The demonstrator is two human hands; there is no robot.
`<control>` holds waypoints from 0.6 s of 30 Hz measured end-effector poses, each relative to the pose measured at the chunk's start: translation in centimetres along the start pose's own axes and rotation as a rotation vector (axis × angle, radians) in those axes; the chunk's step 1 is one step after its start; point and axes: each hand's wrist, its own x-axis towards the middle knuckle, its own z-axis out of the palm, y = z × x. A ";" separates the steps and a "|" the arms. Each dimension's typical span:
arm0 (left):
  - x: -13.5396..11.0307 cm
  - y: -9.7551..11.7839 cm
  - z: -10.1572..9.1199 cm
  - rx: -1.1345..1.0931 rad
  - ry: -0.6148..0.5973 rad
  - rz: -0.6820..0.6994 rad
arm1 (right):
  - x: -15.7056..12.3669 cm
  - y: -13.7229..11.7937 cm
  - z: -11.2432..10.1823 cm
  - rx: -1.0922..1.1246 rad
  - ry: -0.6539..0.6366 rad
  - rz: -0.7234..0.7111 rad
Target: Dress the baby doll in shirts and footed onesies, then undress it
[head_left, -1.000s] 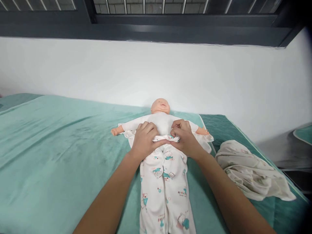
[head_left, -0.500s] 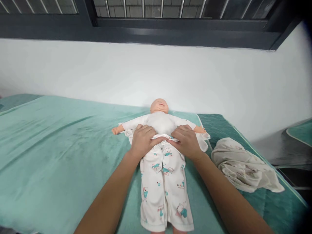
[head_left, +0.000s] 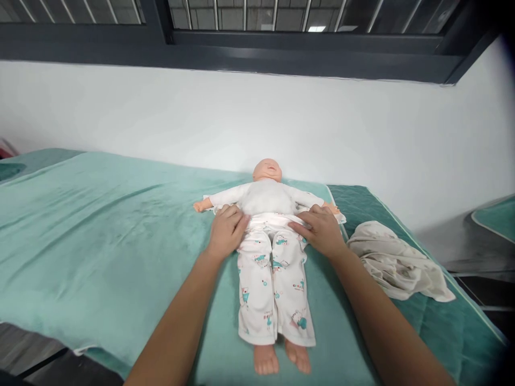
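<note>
A baby doll (head_left: 267, 170) lies on its back, head toward the wall and arms spread. It wears a white top (head_left: 267, 197) and white trousers (head_left: 257, 284) printed with small teal and red figures. At the doll's waist, my left hand (head_left: 228, 230) grips the left side of the trousers' waistband, thumb on top and fingers curled at the edge. My right hand (head_left: 319, 229) pinches the waistband on the opposite side. Between my hands the band lies across the doll's belly, below the white top. The doll's bare feet show beneath the trouser hems.
A teal blanket (head_left: 100, 241) covers the surface under the doll. To the right, a crumpled off-white cloth (head_left: 396, 262) rests on a darker green quilted pad (head_left: 442, 327). Behind stand a white wall (head_left: 201, 118) and a dark window frame (head_left: 281, 56) with bars.
My hands have moved apart from the middle of the waistband to its two sides. The trousers sit higher on the doll, and its feet have come into view.
</note>
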 end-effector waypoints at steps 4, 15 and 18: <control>-0.9 0.1 -0.7 -0.098 -0.095 -0.027 | -0.8 0.0 -0.4 0.044 -0.058 0.078; -1.9 -0.7 0.4 -0.038 -0.100 -0.023 | -2.9 1.3 -0.3 0.332 -0.241 0.262; -1.8 -0.6 0.4 -0.006 -0.087 -0.008 | -2.7 1.1 -0.6 0.402 -0.272 0.287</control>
